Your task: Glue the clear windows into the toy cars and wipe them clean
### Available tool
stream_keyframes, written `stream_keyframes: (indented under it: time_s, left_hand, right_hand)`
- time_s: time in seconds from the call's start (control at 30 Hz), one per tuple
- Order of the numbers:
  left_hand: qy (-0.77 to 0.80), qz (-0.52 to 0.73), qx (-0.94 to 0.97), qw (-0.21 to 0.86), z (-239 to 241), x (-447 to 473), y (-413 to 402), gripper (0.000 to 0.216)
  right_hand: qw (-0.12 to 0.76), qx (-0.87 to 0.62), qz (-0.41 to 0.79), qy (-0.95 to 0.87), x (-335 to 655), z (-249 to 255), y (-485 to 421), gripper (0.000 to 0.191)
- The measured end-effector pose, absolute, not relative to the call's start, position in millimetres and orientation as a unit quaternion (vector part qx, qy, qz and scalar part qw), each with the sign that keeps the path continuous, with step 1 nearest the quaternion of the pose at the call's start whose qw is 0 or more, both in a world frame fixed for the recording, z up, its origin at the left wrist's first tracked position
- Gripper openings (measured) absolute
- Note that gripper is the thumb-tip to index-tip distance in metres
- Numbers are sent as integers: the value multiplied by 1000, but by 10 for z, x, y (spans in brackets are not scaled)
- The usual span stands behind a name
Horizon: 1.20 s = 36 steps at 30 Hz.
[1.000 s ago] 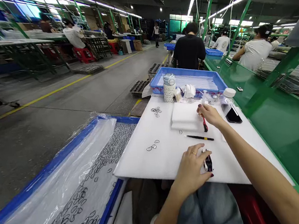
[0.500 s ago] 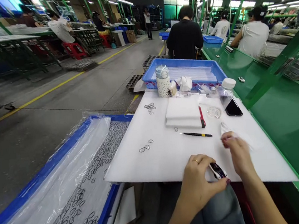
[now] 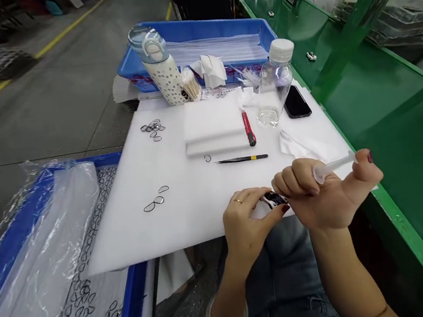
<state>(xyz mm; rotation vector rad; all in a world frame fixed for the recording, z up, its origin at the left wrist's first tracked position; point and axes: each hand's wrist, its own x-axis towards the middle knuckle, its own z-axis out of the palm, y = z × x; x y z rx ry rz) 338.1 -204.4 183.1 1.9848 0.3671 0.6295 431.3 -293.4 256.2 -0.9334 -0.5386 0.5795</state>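
Note:
My left hand (image 3: 247,223) pinches a small black-and-white part (image 3: 275,199) at the near edge of the white foam sheet (image 3: 185,197). My right hand (image 3: 326,194) is closed round a clear plastic syringe-like dropper (image 3: 332,166), thumb on its end, its tip right over the small part. Black tweezers with a yellow band (image 3: 242,159) lie on the sheet beyond my hands, next to a red utility knife (image 3: 248,128) and a stack of white foam pads (image 3: 213,125). A few thin black rings (image 3: 155,202) lie loose on the sheet.
A clear bottle (image 3: 274,82), a black phone (image 3: 295,102), a dotted flask (image 3: 161,67) and cotton swabs (image 3: 190,85) stand at the sheet's far end before a blue tray (image 3: 197,30). A blue crate (image 3: 131,310) with many black rings sits at my left. A green conveyor (image 3: 394,122) runs on the right.
My right hand came back from the far side of the sheet holding the dropper and met my left hand. My left hand lifted the small part. The camera tilted down.

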Motion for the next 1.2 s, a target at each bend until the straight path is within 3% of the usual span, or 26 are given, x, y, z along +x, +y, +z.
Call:
stream_keyframes:
  time_s: [0.43, 1.2]
  left_hand:
    - [160, 262, 826, 472, 1839, 3376, -2044, 16]
    - [150, 275, 829, 462, 1835, 3378, -2045, 23]
  right_hand:
    - [817, -437, 294, -234, 4314, 2524, -2879, 63]
    - [829, -478, 210, -201, 4216, 2590, -2836, 68]
